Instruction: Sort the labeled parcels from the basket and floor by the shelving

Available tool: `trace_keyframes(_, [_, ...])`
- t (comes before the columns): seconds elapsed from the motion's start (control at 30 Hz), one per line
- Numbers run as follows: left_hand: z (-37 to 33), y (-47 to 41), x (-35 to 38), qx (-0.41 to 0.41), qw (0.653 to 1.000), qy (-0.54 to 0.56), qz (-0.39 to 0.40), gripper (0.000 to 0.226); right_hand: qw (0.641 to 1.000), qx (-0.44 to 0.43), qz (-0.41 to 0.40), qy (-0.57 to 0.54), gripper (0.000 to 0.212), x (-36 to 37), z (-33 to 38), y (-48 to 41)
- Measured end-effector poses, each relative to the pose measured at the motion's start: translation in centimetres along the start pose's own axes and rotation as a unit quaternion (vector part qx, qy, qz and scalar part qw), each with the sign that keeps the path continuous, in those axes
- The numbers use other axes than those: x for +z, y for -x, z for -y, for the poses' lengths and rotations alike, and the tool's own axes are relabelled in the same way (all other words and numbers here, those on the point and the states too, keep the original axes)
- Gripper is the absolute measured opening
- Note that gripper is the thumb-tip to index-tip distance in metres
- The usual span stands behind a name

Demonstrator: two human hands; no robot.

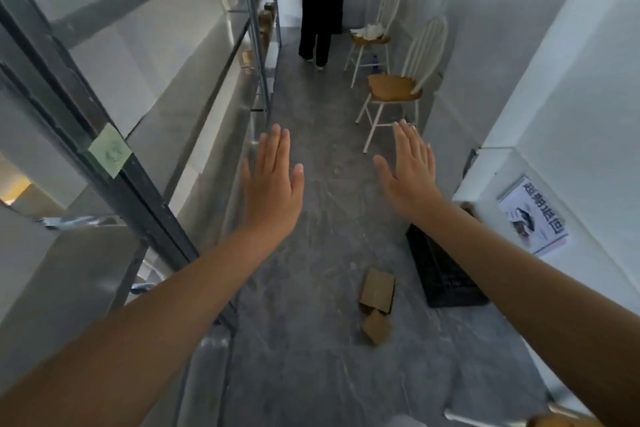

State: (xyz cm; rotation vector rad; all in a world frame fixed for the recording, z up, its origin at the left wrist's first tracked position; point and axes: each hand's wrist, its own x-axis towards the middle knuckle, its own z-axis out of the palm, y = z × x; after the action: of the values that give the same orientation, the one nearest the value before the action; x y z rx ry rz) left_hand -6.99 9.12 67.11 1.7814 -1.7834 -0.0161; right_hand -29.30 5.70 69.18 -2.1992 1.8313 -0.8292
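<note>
My left hand (273, 180) and my right hand (408, 173) are stretched out in front of me over the grey floor, fingers straight, holding nothing. Below them two brown cardboard parcels lie on the floor, a larger one (378, 289) and a smaller one (376, 326) touching it. A black plastic basket (440, 274) stands against the right wall, partly hidden by my right forearm. Metal shelving (114, 163) runs along the left side, with a green sticky note (110, 150) on its post.
Two white chairs with wooden seats, the nearer chair (398, 90) and the farther one (372, 35), stand by the right wall. A person (320, 10) stands at the far end of the aisle. Brown items (265, 15) sit on the far shelves. A poster (533, 218) hangs on the right wall.
</note>
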Motion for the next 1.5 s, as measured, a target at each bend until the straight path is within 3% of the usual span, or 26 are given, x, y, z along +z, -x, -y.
trace_keyframes(0.23, [-2.4,-1.1,7.7,0.042,0.995,0.023,0.091,0.059,0.993,0.115,-0.007,0.012,0.062,0.7,-8.5,0.7])
trace_keyframes(0.47, [-4.9,-1.9,15.9,0.033,0.987,0.026,0.156,0.057,0.986,0.156,0.047,0.017,0.062,5.1,-16.8,0.5])
trace_keyframes(0.7, [-6.5,-1.5,26.5,-0.056,0.975,0.025,0.213,0.056,0.977,0.17,0.131,-0.011,0.06,10.1,-26.5,-1.4])
trace_keyframes(0.9, [-5.3,1.1,37.7,-0.217,0.943,0.057,0.246,0.054,0.961,0.179,0.211,0.002,0.058,17.1,-35.9,-1.7])
trace_keyframes(1.03, [-2.7,5.5,45.4,-0.339,0.888,0.136,0.278,0.051,0.948,0.158,0.276,0.014,0.057,24.9,-40.9,-0.5])
trace_keyframes(1.2, [1.6,14.2,54.2,-0.498,0.8,0.15,0.299,0.043,0.904,0.185,0.385,0.027,0.058,36.5,-46.3,5.8])
trace_keyframes(1.37, [6.7,21.0,62.9,-0.574,0.721,0.141,0.36,0.042,0.86,0.215,0.462,0.033,0.054,47.1,-51.1,11.5])
trace_keyframes(1.5, [10.5,24.4,70.9,-0.659,0.637,0.165,0.365,0.042,0.832,0.269,0.486,-0.007,0.05,55.2,-54.2,13.9])
